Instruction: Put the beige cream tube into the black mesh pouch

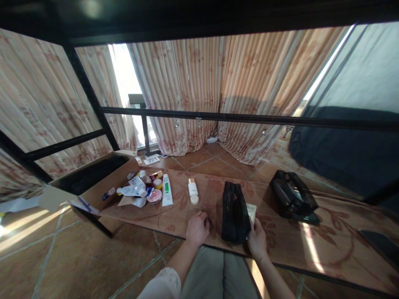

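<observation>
- Carton (96, 195), far left: I log toiletries (134, 190) heaped against it.
- White bottle (193, 192): cloth (209, 185) shows on both sides.
- Left hand (198, 228): fingers curled, near front edge; grip, I cannot tell.
- Black pouch (229, 216): upright, near front edge.
- Pale tube (251, 211): beside pouch, gripped by right hand (257, 238).
- Dark case (293, 194): well apart, cloth between.

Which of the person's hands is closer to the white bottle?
The left hand: it is just on the near side of the white bottle, while the right hand is farther right, past the black bag.
</observation>
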The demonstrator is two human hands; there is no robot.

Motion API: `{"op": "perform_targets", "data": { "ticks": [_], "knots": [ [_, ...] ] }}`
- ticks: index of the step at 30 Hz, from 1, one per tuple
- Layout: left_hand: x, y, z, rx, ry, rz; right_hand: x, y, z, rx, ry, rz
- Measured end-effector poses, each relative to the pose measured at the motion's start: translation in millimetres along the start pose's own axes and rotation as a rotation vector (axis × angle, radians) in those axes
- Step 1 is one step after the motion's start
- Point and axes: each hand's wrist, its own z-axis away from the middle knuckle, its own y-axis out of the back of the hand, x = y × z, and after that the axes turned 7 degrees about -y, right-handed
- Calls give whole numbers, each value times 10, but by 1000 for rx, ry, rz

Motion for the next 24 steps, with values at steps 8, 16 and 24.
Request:
{"op": "perform_targets", "data": {
  "ticks": [8, 16, 24],
  "knots": [
    [-9, -17, -9, -12, -3, -52, -44, 19, 34, -19, 6, 19],
    [13, 14, -15, -10, -3, -56, -86, 12, 53, -17, -1, 2],
    [15, -7, -20, -15, 10, -72, -57, -5, 21, -19, -14, -36]
  ]
}}
